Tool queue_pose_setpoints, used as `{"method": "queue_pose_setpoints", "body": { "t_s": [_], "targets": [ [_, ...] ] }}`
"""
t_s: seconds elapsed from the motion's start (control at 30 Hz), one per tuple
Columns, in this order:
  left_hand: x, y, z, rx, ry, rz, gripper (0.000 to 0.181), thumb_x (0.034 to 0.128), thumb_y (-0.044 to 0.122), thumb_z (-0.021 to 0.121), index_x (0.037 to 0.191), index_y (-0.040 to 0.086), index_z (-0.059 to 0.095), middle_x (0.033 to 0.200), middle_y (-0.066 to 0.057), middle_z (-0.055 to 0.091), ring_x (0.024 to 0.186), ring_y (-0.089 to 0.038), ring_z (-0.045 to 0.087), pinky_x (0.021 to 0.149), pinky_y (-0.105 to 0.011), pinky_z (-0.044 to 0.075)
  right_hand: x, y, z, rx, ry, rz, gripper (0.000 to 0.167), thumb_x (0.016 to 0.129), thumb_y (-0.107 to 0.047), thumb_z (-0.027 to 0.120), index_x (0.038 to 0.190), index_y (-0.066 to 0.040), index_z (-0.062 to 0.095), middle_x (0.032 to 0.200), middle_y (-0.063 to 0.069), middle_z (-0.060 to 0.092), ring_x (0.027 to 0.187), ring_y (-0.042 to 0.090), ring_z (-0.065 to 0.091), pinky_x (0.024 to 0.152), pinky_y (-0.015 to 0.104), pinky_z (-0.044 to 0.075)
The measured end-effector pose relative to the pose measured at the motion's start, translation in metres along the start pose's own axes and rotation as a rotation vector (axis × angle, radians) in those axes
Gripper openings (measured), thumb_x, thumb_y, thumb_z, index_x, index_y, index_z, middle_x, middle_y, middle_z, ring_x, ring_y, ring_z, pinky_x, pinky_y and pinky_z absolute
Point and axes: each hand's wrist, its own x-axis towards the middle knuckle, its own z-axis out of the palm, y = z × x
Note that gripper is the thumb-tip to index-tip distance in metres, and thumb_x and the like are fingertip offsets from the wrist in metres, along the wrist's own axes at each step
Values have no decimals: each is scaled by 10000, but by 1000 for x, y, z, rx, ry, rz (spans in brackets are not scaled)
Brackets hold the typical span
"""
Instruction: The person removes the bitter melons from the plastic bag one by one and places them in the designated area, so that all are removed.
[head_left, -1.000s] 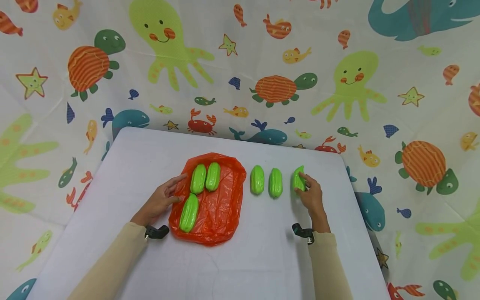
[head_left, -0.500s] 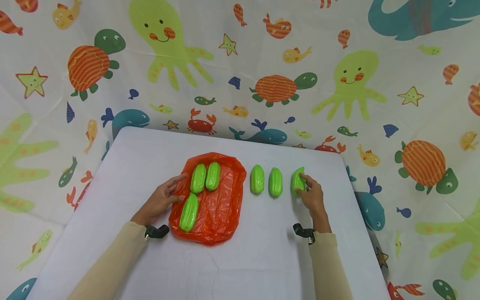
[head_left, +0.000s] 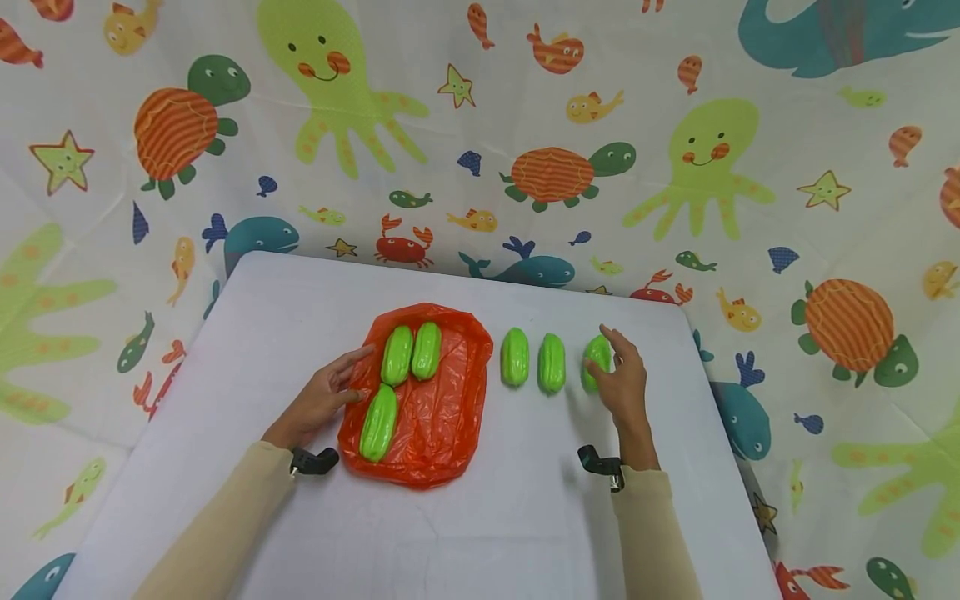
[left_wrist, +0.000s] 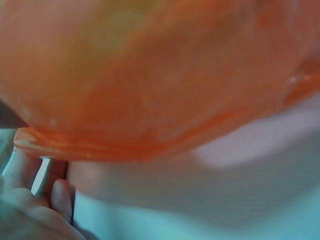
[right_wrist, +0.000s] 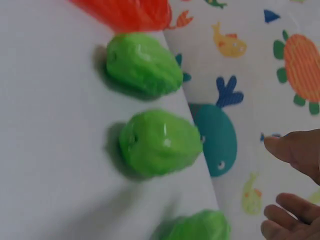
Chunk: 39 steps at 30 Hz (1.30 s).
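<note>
My left hand (head_left: 322,402) holds the left rim of an open red plastic bag (head_left: 457,417), thumb over the edge. In the left wrist view, the bag's fold (left_wrist: 120,150) crosses the fingers (left_wrist: 60,197). Three bright green, ridged, oblong gourd-like pieces lie in the bag: two upper ones (head_left: 397,357) (head_left: 427,351) side by side, one lower left (head_left: 378,423). My right hand (head_left: 624,379) hovers with thumb and fingers spread over the rightmost green piece (head_left: 596,354), apart from it in the right wrist view (right_wrist: 202,227).
Two more green pieces (head_left: 514,357) (head_left: 552,364) stand in a row between the bag and my right hand. All rests on a white-covered table (head_left: 465,558). A curtain printed with sea animals (head_left: 480,125) hangs behind the far edge and along both sides.
The right hand has let go of the rightmost green piece; its fingers have spread and lifted off, and the piece now lies flat on the table. The left hand has not moved.
</note>
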Motion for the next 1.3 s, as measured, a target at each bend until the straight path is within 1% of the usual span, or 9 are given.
{"method": "queue_pose_setpoints", "body": {
  "t_s": [0.1, 0.2, 0.4, 0.6, 0.67, 0.8, 1.03, 1.1, 1.3],
  "targets": [
    [0, 0, 0, -5, -2, -4, 792, 999, -13, 616, 1689, 218, 302, 1733, -157, 326, 1375, -71, 537, 1018, -185, 546, -6, -14, 9, 25, 10, -18, 702, 938, -42, 779, 1570, -234, 542, 1695, 81, 416, 1609, 295, 331, 1300, 468, 324],
    [0, 0, 0, -15, -3, -7, 793, 1002, -9, 621, 1691, 217, 298, 1730, -158, 332, 1347, -42, 548, 1017, -192, 551, -13, -25, 22, 60, 18, -48, 709, 921, -50, 803, 1559, -237, 556, 1674, 62, 450, 1579, 287, 389, 1281, 449, 358],
    [-1, 0, 0, -26, -8, 9, 791, 1004, -18, 620, 1692, 185, 289, 1722, -177, 336, 1343, -73, 553, 1010, -199, 556, -29, -42, 57, 149, 18, -124, 688, 910, -70, 819, 1533, -240, 580, 1607, 15, 527, 1497, 262, 487, 1259, 452, 400],
    [-1, -1, 1, -16, -5, 9, 786, 1001, -12, 624, 1689, 183, 298, 1714, -177, 350, 1335, -78, 554, 1009, -189, 551, -44, -55, 93, 188, -31, -161, 677, 912, -88, 818, 1526, -253, 584, 1560, 9, 564, 1446, 277, 530, 1215, 516, 448],
    [-1, -1, 1, -15, -5, 9, 784, 1003, -11, 624, 1688, 185, 299, 1711, -178, 354, 1330, -75, 555, 1009, -189, 551, -50, -59, 104, 196, -47, -174, 670, 914, -91, 816, 1522, -259, 588, 1549, 8, 574, 1431, 285, 542, 1200, 522, 463],
    [0, -1, 1, -11, -6, 18, 781, 1002, -11, 622, 1687, 186, 303, 1715, -174, 349, 1335, -63, 552, 1011, -184, 549, -61, -66, 125, 219, -86, -173, 670, 919, -97, 809, 1517, -300, 586, 1550, 0, 574, 1423, 300, 555, 1183, 517, 476],
    [0, -1, 0, -16, -6, 28, 776, 999, -23, 612, 1685, 178, 309, 1717, -190, 339, 1335, -50, 557, 1007, -185, 552, -69, -76, 150, 246, -171, -209, 673, 934, -109, 804, 1551, -135, 535, 1546, 140, 562, 1430, 390, 543, 1171, 544, 479],
    [-1, -1, 1, -21, -8, 28, 780, 997, -28, 611, 1686, 174, 305, 1713, -193, 344, 1325, -46, 566, 1006, -188, 554, -70, -78, 157, 253, -192, -201, 682, 933, -118, 808, 1555, -131, 531, 1547, 154, 550, 1438, 394, 529, 1168, 551, 484],
    [0, -2, 0, -26, -14, 32, 790, 993, -34, 610, 1689, 164, 294, 1709, -198, 348, 1304, -32, 582, 1003, -195, 559, -71, -86, 174, 235, -247, -189, 700, 926, -138, 817, 1563, -180, 531, 1569, 113, 527, 1441, 406, 521, 1152, 563, 504]
  ]
}}
